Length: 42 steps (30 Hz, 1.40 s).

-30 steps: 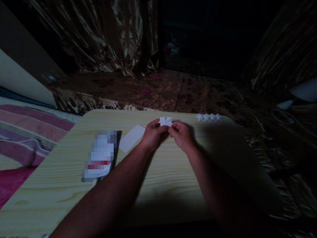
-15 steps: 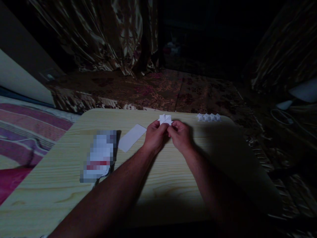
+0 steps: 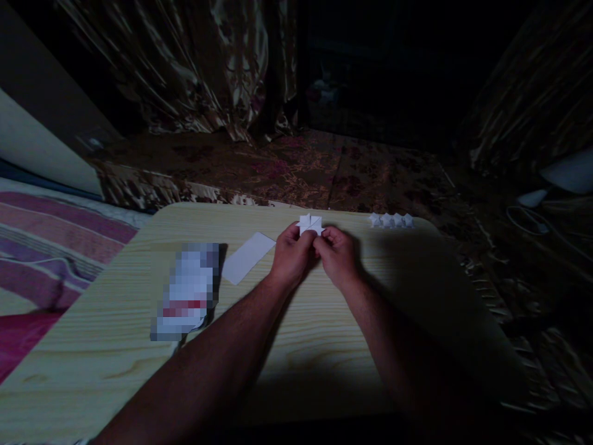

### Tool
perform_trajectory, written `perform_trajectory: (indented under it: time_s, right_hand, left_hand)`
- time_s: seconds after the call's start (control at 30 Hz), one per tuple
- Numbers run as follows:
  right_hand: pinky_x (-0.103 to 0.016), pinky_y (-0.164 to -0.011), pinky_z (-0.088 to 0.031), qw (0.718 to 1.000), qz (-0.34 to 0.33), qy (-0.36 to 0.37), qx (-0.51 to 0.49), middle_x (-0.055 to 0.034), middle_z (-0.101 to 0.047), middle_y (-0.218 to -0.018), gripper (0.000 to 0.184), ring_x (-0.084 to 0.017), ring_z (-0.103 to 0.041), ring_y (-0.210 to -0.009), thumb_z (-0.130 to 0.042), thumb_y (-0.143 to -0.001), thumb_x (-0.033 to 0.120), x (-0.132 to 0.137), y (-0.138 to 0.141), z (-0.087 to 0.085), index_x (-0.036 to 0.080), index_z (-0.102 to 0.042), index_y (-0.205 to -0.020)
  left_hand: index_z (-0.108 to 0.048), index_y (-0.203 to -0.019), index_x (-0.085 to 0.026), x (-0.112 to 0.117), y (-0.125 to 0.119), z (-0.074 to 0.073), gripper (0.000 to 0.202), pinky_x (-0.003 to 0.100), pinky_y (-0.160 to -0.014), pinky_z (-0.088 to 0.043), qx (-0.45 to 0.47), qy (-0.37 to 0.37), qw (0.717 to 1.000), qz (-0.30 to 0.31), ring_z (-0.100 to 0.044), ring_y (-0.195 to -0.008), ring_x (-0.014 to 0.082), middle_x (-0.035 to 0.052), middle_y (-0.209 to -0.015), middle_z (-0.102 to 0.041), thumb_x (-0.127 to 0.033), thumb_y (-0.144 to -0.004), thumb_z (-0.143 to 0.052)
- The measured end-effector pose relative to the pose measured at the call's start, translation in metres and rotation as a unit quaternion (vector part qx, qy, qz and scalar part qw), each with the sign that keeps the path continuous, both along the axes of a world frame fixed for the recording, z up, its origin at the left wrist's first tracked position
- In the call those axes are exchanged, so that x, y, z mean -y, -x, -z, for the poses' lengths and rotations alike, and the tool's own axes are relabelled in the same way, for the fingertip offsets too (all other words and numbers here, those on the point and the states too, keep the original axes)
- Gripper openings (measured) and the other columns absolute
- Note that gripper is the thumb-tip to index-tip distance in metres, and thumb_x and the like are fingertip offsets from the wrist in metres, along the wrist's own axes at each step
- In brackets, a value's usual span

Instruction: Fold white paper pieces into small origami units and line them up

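A small white folded paper [image 3: 310, 223] with crease lines is held near the far edge of the table. My left hand [image 3: 291, 254] pinches it from the left, the thumb lying over its near edge. From the other side my right hand [image 3: 340, 253] grips its right corner, fingers closed. The two thumbs are close together in front of the paper. Left of my hands a flat white paper strip [image 3: 248, 258] lies slantwise on the table. A row of several small white folded paper pieces [image 3: 391, 220] stands at the far right of the table.
On the light wood table [image 3: 319, 346], a blurred-out pale object with a red band [image 3: 188, 290] lies to the left. A bed with striped cover [image 3: 55, 247] borders the table's left side. Curtains [image 3: 222, 68] hang behind. A white lamp-like object [image 3: 569, 172] and cord are at right.
The left part of the folded paper looks slightly different in outline, its left point now less visible. Both hands keep their hold and have barely moved.
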State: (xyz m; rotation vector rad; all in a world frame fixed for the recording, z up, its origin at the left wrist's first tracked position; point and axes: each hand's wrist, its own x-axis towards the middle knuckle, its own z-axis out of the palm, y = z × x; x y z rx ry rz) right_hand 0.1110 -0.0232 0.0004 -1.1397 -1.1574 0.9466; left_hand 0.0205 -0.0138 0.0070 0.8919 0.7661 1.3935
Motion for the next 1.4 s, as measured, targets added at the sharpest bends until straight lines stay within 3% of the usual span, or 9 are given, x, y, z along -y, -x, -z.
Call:
perform_trajectory:
  time_s: [0.4, 0.6, 0.77, 1.07, 1.23, 1.4]
  right_hand:
    - [-0.022, -0.052, -0.037, 1.0, -0.009, 0.02, -0.015, 0.0055, -0.051, -0.054, 0.008, -0.01, -0.046, -0.052, -0.056, -0.069, 0.026, 0.002, 0.003, -0.005, 0.02, -0.05, -0.067]
    - [-0.022, -0.051, -0.037, 0.999, -0.001, 0.035, -0.011, 0.0053, -0.051, -0.054, 0.009, -0.01, -0.046, -0.051, -0.056, -0.068, 0.026, 0.004, 0.004, -0.008, 0.02, -0.05, -0.066]
    - [-0.022, -0.053, -0.038, 0.999, -0.003, 0.036, -0.015, 0.0049, -0.052, -0.055, 0.009, -0.01, -0.048, -0.053, -0.055, -0.068, 0.027, 0.004, 0.004, -0.008, 0.02, -0.05, -0.067]
    - [-0.022, -0.052, -0.037, 0.999, -0.001, 0.027, -0.018, 0.0051, -0.051, -0.052, 0.009, -0.01, -0.047, -0.051, -0.055, -0.069, 0.025, 0.003, 0.002, -0.005, 0.02, -0.05, -0.065]
    - [-0.022, -0.051, -0.036, 0.997, -0.003, 0.012, -0.071, 0.0051, -0.05, -0.051, 0.011, -0.009, -0.045, -0.049, -0.056, -0.072, 0.024, 0.0, -0.003, -0.002, 0.019, -0.05, -0.063]
    - [-0.022, -0.048, -0.035, 0.993, -0.029, 0.008, -0.118, 0.0048, -0.051, -0.052, 0.01, -0.009, -0.045, -0.048, -0.058, -0.072, 0.023, -0.002, -0.007, 0.003, 0.018, -0.051, -0.065]
  left_hand:
    - [-0.057, -0.073, -0.015, 0.001, -0.002, -0.002, 0.012, 0.021, -0.052, -0.041, 0.071, 0.052, 0.996, 0.017, -0.054, -0.054, 0.0078, -0.001, -0.067, -0.06, -0.019, -0.066, -0.066]
    - [-0.056, -0.072, -0.016, 0.0, -0.002, -0.001, 0.012, 0.021, -0.051, -0.04, 0.055, 0.056, 0.997, 0.001, -0.048, -0.046, 0.0055, -0.003, -0.062, -0.058, -0.019, -0.066, -0.066]
    - [-0.055, -0.071, -0.016, 0.0, -0.002, 0.0, 0.013, 0.021, -0.047, -0.037, 0.041, 0.053, 0.998, -0.006, -0.051, -0.048, 0.0074, -0.0022, -0.061, -0.058, -0.021, -0.065, -0.066]
    - [-0.055, -0.071, -0.015, 0.001, -0.001, 0.001, 0.015, 0.021, -0.044, -0.034, 0.041, 0.047, 0.998, 0.017, -0.051, -0.048, 0.008, -0.0012, -0.061, -0.059, -0.023, -0.067, -0.067]
    - [-0.059, -0.073, -0.014, 0.002, 0.001, -0.001, 0.012, 0.024, -0.052, -0.041, 0.044, 0.021, 0.997, 0.062, -0.053, -0.049, 0.0097, 0.0002, -0.058, -0.059, -0.018, -0.064, -0.066]
    - [-0.06, -0.078, -0.014, 0.002, 0.002, 0.0, 0.017, 0.025, -0.052, -0.042, 0.037, 0.011, 0.997, 0.059, -0.055, -0.049, 0.011, 0.0007, -0.059, -0.061, -0.016, -0.063, -0.068]
